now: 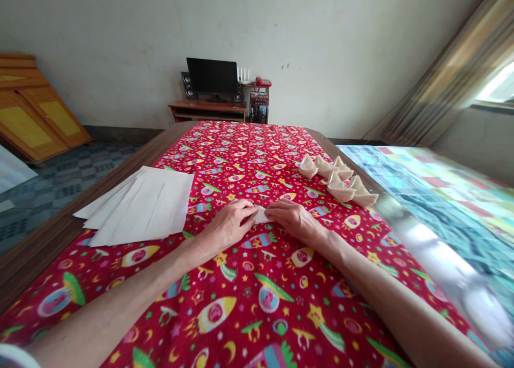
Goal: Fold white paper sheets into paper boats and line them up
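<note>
My left hand (231,224) and my right hand (292,219) rest side by side on a red patterned tablecloth (257,298). Between them lies a small folded white paper piece (261,215), mostly covered by the fingers. Both hands pinch it, fingers curled and pressed down onto its edges. A stack of white paper sheets (140,206) lies to the left of my left hand. Several folded cream paper boats (339,179) sit in a group beyond my right hand.
The cloth covers a brown wooden table (48,239) whose left edge shows bare. A bed with a bright checked cover (441,196) stands along the right. Far back stand a desk with a monitor (212,77), speakers and a red telephone. Yellow cabinet doors (36,116) lean at left.
</note>
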Demonstrator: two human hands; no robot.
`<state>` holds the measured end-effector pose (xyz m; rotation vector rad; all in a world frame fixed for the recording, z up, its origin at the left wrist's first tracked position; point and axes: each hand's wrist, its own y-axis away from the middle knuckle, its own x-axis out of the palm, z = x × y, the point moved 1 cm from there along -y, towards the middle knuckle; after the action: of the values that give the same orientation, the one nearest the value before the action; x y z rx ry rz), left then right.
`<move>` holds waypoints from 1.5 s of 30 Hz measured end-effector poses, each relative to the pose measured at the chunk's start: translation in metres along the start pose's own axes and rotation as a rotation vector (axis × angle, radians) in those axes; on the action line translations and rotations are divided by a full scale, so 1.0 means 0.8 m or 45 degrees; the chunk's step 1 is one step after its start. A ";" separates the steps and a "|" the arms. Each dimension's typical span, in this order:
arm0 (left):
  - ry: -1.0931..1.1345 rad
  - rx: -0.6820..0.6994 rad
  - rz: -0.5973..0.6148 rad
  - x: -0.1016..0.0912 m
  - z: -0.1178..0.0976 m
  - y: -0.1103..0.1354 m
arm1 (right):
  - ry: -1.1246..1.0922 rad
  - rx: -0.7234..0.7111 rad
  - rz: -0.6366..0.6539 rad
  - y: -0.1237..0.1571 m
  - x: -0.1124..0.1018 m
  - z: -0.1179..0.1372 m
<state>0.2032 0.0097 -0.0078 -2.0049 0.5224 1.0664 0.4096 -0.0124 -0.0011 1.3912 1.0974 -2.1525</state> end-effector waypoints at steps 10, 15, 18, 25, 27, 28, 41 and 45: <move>-0.187 0.128 0.099 -0.009 -0.006 -0.001 | 0.240 -0.064 0.155 -0.002 -0.011 0.012; -0.232 0.132 0.103 -0.007 -0.008 -0.001 | 0.389 -0.162 0.161 -0.002 -0.009 0.017; -0.245 0.142 0.102 -0.008 -0.009 -0.001 | 0.430 -0.170 0.166 -0.001 -0.009 0.019; -0.213 0.137 0.081 -0.008 -0.010 -0.001 | 0.683 -0.201 0.161 0.001 -0.005 0.034; -0.194 0.130 0.078 -0.008 -0.011 -0.001 | 0.726 -0.154 0.141 -0.002 -0.004 0.036; -0.184 0.125 0.074 -0.008 -0.011 -0.001 | 0.743 -0.138 0.132 -0.003 -0.003 0.038; 0.095 -0.207 -0.196 0.006 -0.015 0.000 | 0.810 0.123 -0.206 -0.008 0.001 0.038; 0.235 -0.358 -0.177 0.009 -0.030 0.002 | 0.692 0.222 -0.324 -0.008 0.001 0.043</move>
<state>0.2185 -0.0106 -0.0065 -2.3651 0.3346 0.9151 0.3844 -0.0342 0.0086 2.1010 1.3592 -2.1341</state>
